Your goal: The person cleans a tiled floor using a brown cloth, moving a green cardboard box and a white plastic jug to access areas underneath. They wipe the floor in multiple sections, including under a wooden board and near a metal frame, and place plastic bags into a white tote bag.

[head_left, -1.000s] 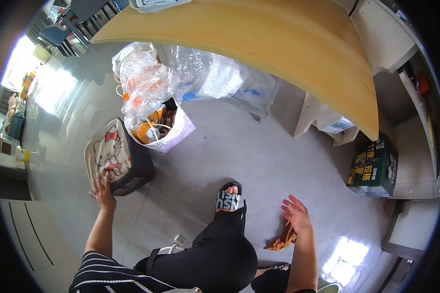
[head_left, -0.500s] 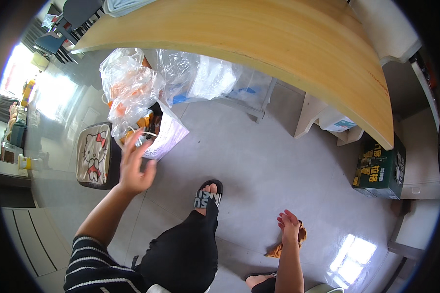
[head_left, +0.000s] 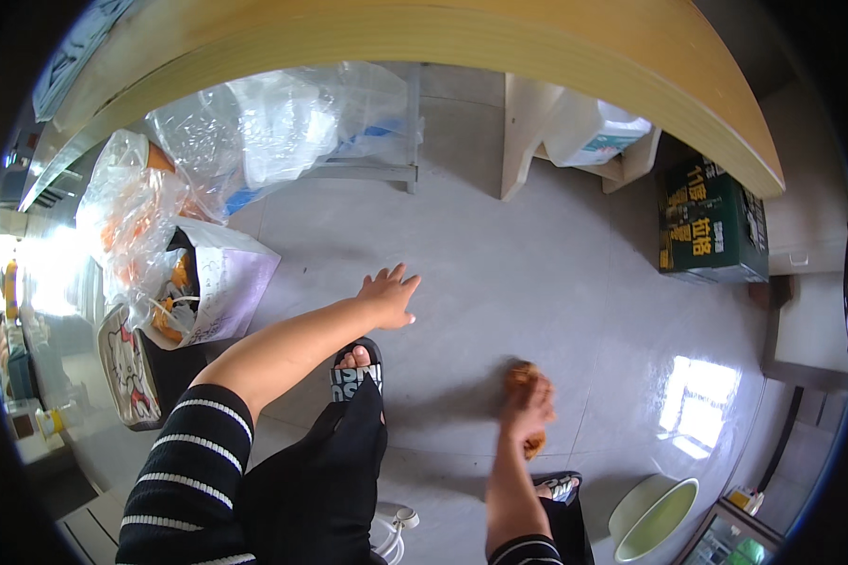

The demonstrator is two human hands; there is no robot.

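Observation:
My left hand [head_left: 389,297] reaches out over the grey floor with its fingers spread and nothing in it. Beneath that forearm is my foot in a black slide sandal [head_left: 356,377]. My right hand [head_left: 530,410] grips a crumpled brown cloth [head_left: 522,374] low over the floor, beside my other foot. Parts of the cloth stick out above and below the hand, and its middle is hidden under the palm. I cannot tell whether the cloth touches the floor.
A wooden tabletop [head_left: 462,42] spans the far side. Clear plastic bags [head_left: 283,122], a white paper bag [head_left: 236,282] and a cartoon-cat bag [head_left: 127,372] stand left. A dark green carton [head_left: 711,226] is at right, a pale green basin [head_left: 652,518] near right.
My left hand has swung right, away from the paper bag. My right hand has moved farther out and slightly left with the cloth. The whole view has shifted, and the basin shows more fully.

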